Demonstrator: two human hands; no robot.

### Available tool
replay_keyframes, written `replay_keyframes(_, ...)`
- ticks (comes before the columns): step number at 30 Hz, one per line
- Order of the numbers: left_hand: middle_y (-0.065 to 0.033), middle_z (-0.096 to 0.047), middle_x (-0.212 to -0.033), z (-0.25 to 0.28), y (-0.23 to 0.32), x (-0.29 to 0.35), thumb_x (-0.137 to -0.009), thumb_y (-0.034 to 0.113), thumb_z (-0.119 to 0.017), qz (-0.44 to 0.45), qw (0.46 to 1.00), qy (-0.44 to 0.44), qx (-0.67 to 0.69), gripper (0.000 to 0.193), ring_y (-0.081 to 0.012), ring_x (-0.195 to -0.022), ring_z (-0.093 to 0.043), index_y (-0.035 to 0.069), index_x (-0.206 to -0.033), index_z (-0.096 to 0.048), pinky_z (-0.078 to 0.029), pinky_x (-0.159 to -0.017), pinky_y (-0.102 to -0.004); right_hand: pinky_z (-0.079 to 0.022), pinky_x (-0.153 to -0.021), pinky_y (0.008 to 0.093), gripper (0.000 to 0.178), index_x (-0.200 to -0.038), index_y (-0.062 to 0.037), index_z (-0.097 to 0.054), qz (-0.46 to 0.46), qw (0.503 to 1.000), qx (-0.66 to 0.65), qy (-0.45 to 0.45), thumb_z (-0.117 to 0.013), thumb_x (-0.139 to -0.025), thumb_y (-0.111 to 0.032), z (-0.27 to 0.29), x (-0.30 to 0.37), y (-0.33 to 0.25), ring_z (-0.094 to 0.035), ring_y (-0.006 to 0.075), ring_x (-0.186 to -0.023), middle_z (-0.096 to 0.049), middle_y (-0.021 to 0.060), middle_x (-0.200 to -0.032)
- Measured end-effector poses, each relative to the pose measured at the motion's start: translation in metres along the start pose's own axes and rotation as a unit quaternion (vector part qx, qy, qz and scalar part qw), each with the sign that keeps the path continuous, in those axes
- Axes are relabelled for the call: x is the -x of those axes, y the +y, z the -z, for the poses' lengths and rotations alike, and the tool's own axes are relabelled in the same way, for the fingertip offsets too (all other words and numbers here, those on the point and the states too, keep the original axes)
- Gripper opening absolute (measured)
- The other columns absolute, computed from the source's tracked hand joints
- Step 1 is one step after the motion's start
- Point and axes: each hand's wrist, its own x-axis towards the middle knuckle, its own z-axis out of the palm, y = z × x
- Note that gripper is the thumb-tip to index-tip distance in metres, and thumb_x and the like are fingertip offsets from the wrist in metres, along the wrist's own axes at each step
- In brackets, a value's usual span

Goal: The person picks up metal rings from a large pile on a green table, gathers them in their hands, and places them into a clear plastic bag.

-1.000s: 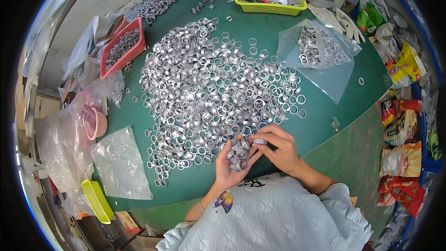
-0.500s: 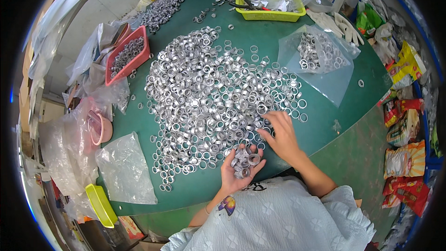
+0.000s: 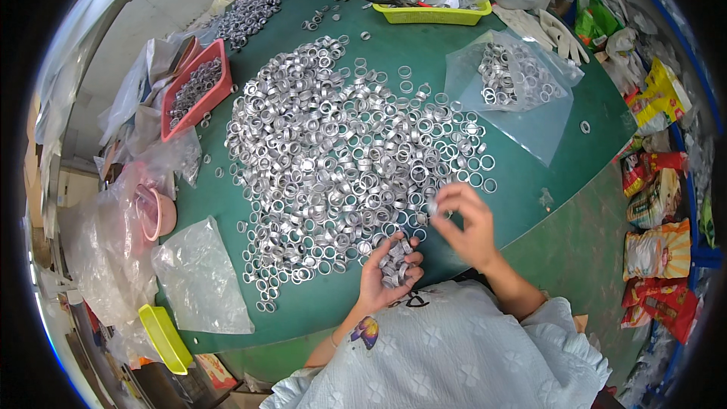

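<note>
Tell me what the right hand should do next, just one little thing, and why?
I'd probably bring the right hand over to the left hand and add its ring there. The right hand seems to pinch that one ring, though it looks blurred, while the left hand is cupped around a small bunch of rings close by.

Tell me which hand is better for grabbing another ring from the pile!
Probably the right hand: it's by the pile and seems to pinch just one blurred ring, while the left hand cups many rings.
</note>
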Motion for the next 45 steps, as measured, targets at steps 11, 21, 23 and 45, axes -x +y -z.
replay_keyframes(11, -0.0086, -0.049, -0.099, -0.009, 0.000, -0.007, -0.087, 0.015, -0.056, 0.006, 1.000, 0.012, -0.019, 0.020, -0.0137, -0.076, -0.044, 0.014, -0.107, -0.056, -0.037, -0.051, -0.0208, -0.042, -0.088, 0.0327, 0.030, -0.106, 0.0001, -0.059, -0.017, 0.982, 0.178, -0.069, -0.066, -0.078, -0.006, 0.014, -0.007, 0.006, -0.052, 0.0278, -0.103, -0.055, 0.0115, -0.111)
replay_keyframes(21, -0.0169, -0.048, -0.119, -0.063, -0.032, -0.045, -0.083, 0.005, -0.046, -0.546, 0.412, -0.008, -0.729, 0.028, -0.0263, -0.111, -0.046, 0.002, -0.110, -0.053, -0.034, -0.099, -0.0382, -0.031, -0.104, 0.0364, 0.051, -0.133, 0.0053, -0.035, -0.099, 0.936, -0.333, 0.048, -0.032, -0.096, -0.029, -0.045, -0.004, -0.024, -0.045, 0.0279, -0.121, -0.045, 0.0193, -0.131)
replay_keyframes(23, -0.0184, -0.047, -0.124, -0.074, -0.035, -0.052, -0.084, 0.008, -0.043, -0.550, 0.473, -0.045, -0.686, 0.035, -0.0297, -0.118, -0.043, -0.003, -0.117, -0.049, -0.031, -0.102, -0.0393, -0.033, -0.103, 0.0350, 0.043, -0.130, 0.0022, -0.041, -0.147, 0.921, -0.355, 0.059, -0.032, -0.096, -0.023, -0.039, -0.017, -0.024, -0.047, 0.0259, -0.119, -0.048, 0.0178, -0.129)
replay_keyframes(45, -0.0194, -0.045, -0.121, -0.057, -0.024, -0.060, -0.084, 0.000, -0.047, -0.574, 0.482, -0.080, -0.657, 0.039, -0.0315, -0.121, -0.042, -0.004, -0.122, -0.040, -0.030, -0.105, -0.0421, -0.036, -0.101, 0.0444, 0.049, -0.128, 0.0045, -0.040, -0.212, 0.758, -0.607, 0.113, -0.045, -0.095, -0.032, 0.079, -0.104, 0.025, -0.037, 0.0327, -0.126, -0.038, 0.0240, -0.132)
